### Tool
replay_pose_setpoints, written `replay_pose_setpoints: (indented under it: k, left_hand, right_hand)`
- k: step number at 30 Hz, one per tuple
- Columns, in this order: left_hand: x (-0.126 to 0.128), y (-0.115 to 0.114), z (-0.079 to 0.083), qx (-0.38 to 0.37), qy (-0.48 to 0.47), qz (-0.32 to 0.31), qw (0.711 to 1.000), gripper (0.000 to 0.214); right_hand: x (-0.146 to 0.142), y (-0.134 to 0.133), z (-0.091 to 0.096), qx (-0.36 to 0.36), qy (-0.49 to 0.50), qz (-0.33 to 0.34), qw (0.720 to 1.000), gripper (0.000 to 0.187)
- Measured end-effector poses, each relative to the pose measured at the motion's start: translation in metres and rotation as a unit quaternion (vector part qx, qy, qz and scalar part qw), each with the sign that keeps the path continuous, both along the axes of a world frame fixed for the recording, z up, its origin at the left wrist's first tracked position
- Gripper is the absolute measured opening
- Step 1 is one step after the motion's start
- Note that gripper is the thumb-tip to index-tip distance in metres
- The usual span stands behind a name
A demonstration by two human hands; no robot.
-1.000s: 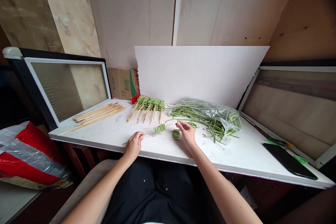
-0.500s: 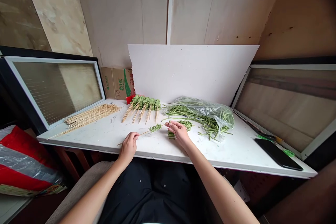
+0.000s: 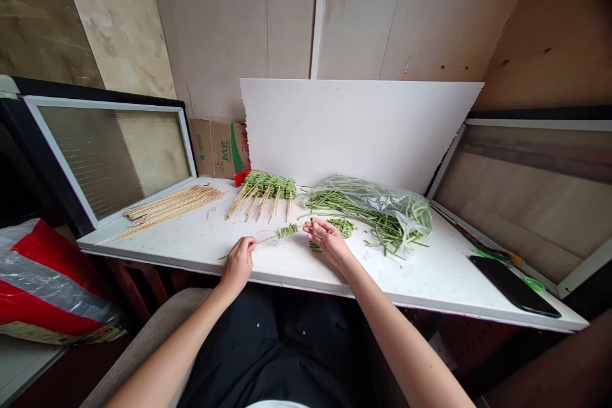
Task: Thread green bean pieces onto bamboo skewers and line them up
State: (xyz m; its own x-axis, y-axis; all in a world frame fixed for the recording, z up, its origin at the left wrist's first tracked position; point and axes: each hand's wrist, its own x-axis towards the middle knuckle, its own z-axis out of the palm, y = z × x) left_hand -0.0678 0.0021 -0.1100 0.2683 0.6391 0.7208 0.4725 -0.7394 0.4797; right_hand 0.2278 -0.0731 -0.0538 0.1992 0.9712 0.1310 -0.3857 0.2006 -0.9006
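Observation:
My left hand [image 3: 240, 259] pinches the near end of a bamboo skewer [image 3: 268, 240] that carries a short row of green bean pieces [image 3: 287, 230]. At the skewer's tip, my right hand [image 3: 325, 239] is closed on a small green bean piece. A little heap of cut bean pieces [image 3: 342, 226] lies just beyond that hand on the white tabletop [image 3: 430, 274]. Finished bean skewers [image 3: 266, 190] lie in a row at the back. A clear plastic bag of long green beans [image 3: 377, 207] sits to the right.
A pile of bare bamboo skewers [image 3: 174, 203] lies at the left. A black phone [image 3: 514, 285] and green rubber bands [image 3: 530, 282] rest near the right edge. A white board [image 3: 354, 127] leans on the wall, a cardboard box [image 3: 220, 148] beside it. Glass-topped cabinets flank the table.
My right hand moved in from the cut pieces to the skewer's tip. The left hand kept its hold on the skewer. My head shifted slightly.

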Motion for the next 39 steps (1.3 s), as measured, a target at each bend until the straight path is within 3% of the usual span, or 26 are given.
replay_pose_setpoints:
  k: [39]
  left_hand:
    - [-0.0007,0.0001,-0.0048,-0.005,0.009,-0.003,1.0,0.028]
  right_hand:
    - [-0.0002,0.0001,0.0036,0.0,-0.007,-0.006,1.0,0.036]
